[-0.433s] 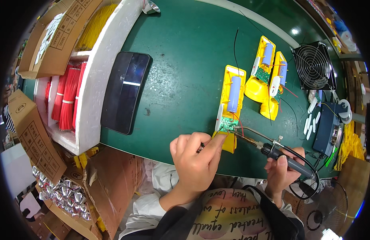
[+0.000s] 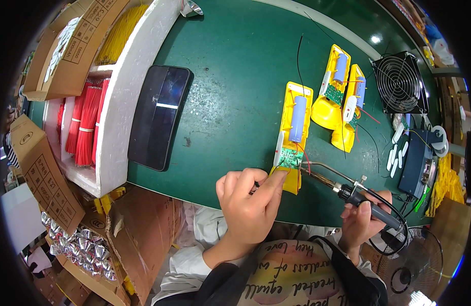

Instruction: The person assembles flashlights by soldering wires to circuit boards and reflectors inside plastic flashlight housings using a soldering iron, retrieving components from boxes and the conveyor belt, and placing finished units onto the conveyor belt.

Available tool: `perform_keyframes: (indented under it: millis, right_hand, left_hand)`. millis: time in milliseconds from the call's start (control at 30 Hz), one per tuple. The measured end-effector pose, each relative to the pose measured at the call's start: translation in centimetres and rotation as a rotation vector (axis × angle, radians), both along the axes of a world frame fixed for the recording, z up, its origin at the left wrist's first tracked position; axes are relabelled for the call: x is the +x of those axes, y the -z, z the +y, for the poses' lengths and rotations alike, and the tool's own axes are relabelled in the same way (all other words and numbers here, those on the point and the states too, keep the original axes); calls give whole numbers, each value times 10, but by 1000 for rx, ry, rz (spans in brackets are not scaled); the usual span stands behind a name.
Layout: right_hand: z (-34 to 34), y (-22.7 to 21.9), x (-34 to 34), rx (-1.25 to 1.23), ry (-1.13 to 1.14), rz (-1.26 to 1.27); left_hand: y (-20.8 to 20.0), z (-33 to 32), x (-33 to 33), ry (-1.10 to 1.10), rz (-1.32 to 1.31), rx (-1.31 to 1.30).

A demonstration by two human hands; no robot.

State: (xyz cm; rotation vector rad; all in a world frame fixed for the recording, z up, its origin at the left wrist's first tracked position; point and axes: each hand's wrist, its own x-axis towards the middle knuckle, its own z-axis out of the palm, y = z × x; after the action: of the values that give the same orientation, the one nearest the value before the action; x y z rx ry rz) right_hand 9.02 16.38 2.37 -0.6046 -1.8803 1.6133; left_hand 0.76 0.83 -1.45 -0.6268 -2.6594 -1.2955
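Note:
In front of me lies an open yellow plastic housing [image 2: 285, 122], with a purple cylindrical battery [image 2: 297, 120] and a green circuit board [image 2: 288, 157] in it. My left hand [image 2: 249, 206] is at the housing's near end, thumb and forefinger pinched on what looks like a thin dark wire [image 2: 279, 164] at the board's edge. My right hand [image 2: 361, 222] grips a soldering iron [image 2: 380, 213] with a curved metal feed tube [image 2: 324, 166]. Its tip points left, by the board's right edge; contact cannot be made out. Red wires [image 2: 306, 153] loop beside the board.
Two more yellow housings [image 2: 327, 115] lie to the right, near a black fan [image 2: 400, 84] and a dark blue box-shaped unit [image 2: 416, 166]. A black phone [image 2: 160, 117] lies left, beside a white foam box [image 2: 136, 66] holding red wire bundles [image 2: 86, 130]. Cardboard boxes [image 2: 44, 173] stand farther left.
The soldering iron and my right hand have shifted slightly right, drawing the tip back from the middle of the board toward its right edge. My left hand stays nearly still.

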Motion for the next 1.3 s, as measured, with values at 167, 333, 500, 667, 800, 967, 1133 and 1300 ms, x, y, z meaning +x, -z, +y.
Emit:
perform_keyframes:
  millis: [167, 333, 500, 667, 800, 967, 1133, 1300]
  right_hand:
    - [2, 3, 6, -36, 81, -3]
    - [6, 6, 14, -21, 91, -10]
    - [7, 8, 19, -21, 133, 3]
    - [13, 8, 28, -44, 164, 19]
    - [25, 14, 42, -45, 204, 57]
    - [51, 19, 60, -22, 248, 149]
    - [75, 24, 66, -28, 291, 226]
    - [91, 25, 71, 12, 336, 219]
  left_hand:
    - [0, -1, 0, -10, 7, 1]
    - [-3, 3, 0, -46, -15, 58]
    - [5, 4, 4, -69, 75, -4]
    - [9, 5, 8, -108, 107, -4]
    - [1, 2, 6, -48, 79, 38]
    - [-41, 27, -13, -11, -87, -259]
    - [-58, 16, -38, 30, -171, -591]
    - [-75, 32, -130, 52, -20, -607]
